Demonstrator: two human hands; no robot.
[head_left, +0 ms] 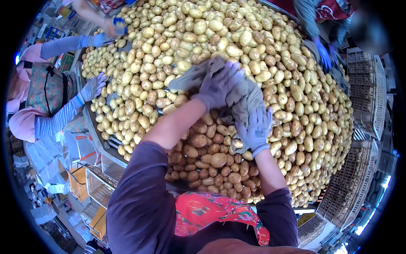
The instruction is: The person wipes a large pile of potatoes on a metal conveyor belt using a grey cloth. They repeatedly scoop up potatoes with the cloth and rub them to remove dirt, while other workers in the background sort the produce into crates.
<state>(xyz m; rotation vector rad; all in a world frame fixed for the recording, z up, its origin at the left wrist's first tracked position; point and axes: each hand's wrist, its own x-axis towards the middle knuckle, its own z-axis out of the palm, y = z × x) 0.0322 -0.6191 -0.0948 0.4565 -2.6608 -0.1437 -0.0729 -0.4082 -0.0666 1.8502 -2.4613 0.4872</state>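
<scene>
A huge heap of yellow-brown potatoes [237, 38] fills the wide table in front of me. Both my hands wear grey-blue gloves and hover just above the near side of the heap. My left hand [218, 84] is closed on a piece of grey fabric [190, 78], which looks like a spare glove or cloth and sticks out to the left. The fabric runs down to my right hand [256, 129], whose fingers curl around its lower end. Darker, shaded potatoes [211, 161] lie right under my forearms.
On the left a person in pink with a patterned apron reaches gloved hands [93, 86] into the heap. Another gloved hand [114, 25] works at the top left, and blue-gloved hands [323, 55] at the top right. Grey plastic crates [363, 93] stand on the right, more bins [97, 190] at lower left.
</scene>
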